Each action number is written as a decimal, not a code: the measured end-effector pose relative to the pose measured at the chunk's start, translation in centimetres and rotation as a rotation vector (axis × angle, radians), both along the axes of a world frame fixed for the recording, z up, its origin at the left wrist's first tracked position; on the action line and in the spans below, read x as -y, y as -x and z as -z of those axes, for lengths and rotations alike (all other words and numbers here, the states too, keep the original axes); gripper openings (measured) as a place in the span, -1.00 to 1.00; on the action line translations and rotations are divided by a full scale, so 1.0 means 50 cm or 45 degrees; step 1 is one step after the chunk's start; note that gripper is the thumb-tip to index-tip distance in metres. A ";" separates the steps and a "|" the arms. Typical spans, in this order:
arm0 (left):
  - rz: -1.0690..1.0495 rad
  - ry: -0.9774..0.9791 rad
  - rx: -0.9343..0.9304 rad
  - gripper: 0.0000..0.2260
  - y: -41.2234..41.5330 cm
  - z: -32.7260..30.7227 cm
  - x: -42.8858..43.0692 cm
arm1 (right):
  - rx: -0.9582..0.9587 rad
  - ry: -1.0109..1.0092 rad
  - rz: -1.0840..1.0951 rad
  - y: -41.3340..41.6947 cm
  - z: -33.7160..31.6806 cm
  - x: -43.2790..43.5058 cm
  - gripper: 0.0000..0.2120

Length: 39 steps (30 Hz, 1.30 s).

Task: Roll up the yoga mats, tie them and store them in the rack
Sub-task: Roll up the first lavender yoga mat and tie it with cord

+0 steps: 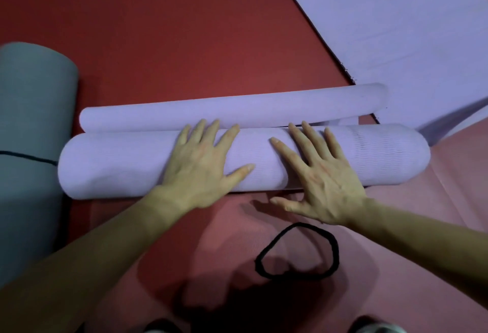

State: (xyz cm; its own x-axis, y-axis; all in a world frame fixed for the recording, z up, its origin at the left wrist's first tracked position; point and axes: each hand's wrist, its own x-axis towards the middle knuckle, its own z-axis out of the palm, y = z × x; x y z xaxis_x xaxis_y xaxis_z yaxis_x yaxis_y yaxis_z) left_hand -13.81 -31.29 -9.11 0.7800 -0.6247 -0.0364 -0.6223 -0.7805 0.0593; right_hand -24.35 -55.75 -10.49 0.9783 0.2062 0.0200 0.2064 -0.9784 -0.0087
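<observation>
Where grey roll (31, 121) lies: just left of lavender roll (118, 166).
Black loop (334, 253): near the wrists.
Grip: left hand (200, 166), right hand (324, 184) spread flat atop lavender roll.

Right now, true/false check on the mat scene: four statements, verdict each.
1. Both hands, left hand and right hand, lie flat with fingers spread on the purple rolled mat. True.
2. The black band is wrapped round the purple rolled mat. False: it lies loose on the pink mat, on the near side of the roll.
3. The grey rolled mat on the left has a dark tie round it. True.
4. A storage rack is in view. False: none shows.
</observation>
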 end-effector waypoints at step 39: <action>0.107 -0.079 0.130 0.10 -0.106 0.016 0.034 | -0.022 0.017 0.178 -0.181 -0.013 0.050 -0.08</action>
State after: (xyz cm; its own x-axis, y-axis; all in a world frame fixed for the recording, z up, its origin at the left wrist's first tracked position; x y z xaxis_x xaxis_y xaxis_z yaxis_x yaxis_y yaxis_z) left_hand -8.52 -32.97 -9.92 0.7269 -0.6868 -0.0002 -0.6858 -0.7258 -0.0544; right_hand -15.30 -58.24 -9.83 0.9977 0.0684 0.0009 0.0684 -0.9977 0.0020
